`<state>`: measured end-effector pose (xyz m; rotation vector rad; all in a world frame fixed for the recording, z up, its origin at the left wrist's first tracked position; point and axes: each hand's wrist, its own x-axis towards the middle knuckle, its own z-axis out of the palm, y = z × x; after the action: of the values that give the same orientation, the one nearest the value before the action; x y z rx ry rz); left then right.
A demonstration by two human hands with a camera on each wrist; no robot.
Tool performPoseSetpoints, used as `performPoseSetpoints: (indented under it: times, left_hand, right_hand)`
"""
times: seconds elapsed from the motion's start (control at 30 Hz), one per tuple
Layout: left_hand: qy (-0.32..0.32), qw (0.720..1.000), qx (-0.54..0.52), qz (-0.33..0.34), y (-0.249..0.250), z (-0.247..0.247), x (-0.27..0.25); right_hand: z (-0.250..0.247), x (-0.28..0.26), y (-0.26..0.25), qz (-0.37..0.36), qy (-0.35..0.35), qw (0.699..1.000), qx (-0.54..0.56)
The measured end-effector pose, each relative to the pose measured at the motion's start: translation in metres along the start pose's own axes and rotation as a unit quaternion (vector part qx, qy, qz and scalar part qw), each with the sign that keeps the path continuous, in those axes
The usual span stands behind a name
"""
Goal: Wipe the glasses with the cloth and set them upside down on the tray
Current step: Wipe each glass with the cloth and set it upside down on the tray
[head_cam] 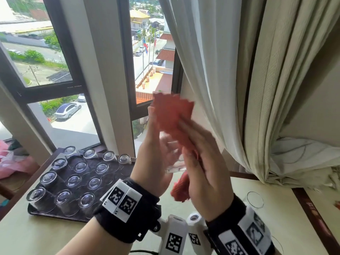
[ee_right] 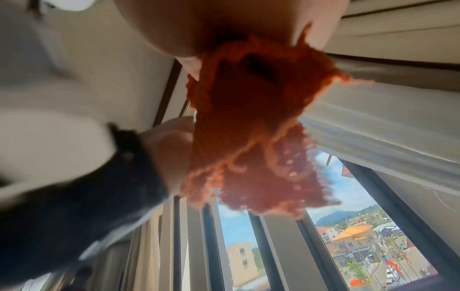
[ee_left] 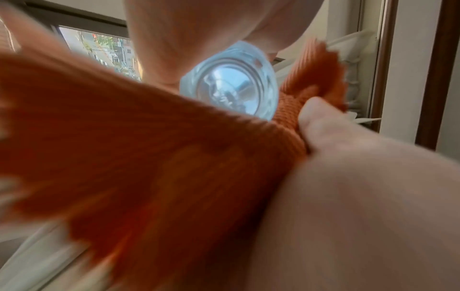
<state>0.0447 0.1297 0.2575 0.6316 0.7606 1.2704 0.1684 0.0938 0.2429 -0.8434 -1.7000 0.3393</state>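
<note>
Overhead: left hand (head_cam: pixel 154 159) grips clear drinking glass (head_cam: pixel 173 159) above table; right hand (head_cam: pixel 204 173) pinches orange knitted cloth (head_cam: pixel 172 115) against it. Dark rectangular tray (head_cam: pixel 55 214) holds upturned clear glasses (head_cam: pixel 73 181) in rows; one upright glass (head_cam: pixel 255 199) right.

A dark-framed window (head_cam: pixel 77 70) fills the back, up and left of the grip, with parked cars (head_cam: pixel 68 108), a road and red roofs (head_cam: pixel 165 54) outside; pale curtains (head_cam: pixel 248 80) hang just right of the grip, bunched lower down at the far right; a cream table (head_cam: pixel 46 234) lies below; a pink plastic bag (head_cam: pixel 11 162) sits far left.
</note>
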Motion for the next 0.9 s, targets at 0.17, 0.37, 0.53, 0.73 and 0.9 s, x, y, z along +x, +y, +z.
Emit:
performPoseSetpoints:
  times: [0.17, 0.37, 0.53, 0.73, 0.9]
  left_hand:
    - [-0.013, 1.0, -0.002, -0.003, 0.008, -0.007, 0.011]
    - [0.017, 0.999, 0.028, 0.026, -0.002, 0.005, -0.01]
    - [0.002, 1.0, -0.029, 0.012, 0.007, -0.01, -0.004]
    - [-0.038, 0.998, 0.051, -0.028, 0.0, -0.003, -0.012]
    - [-0.004, 1.0, 0.016, 0.008, -0.008, -0.009, -0.004]
  right_hand:
    - [-0.002, -0.038, 0.011, 0.015, -0.025, 0.999, 0.018]
    - [-0.002, 0.004, 0.004, 0.084, 0.024, 0.995, 0.051]
    - [0.0, -0.035, 0.004, 0.027, -0.029, 0.999, 0.024]
    - [0.0, -0.015, 0.002, 0.119, 0.006, 0.99, 0.078]
    - [-0.004, -0.011, -0.007, 0.025, -0.019, 0.999, 0.04]
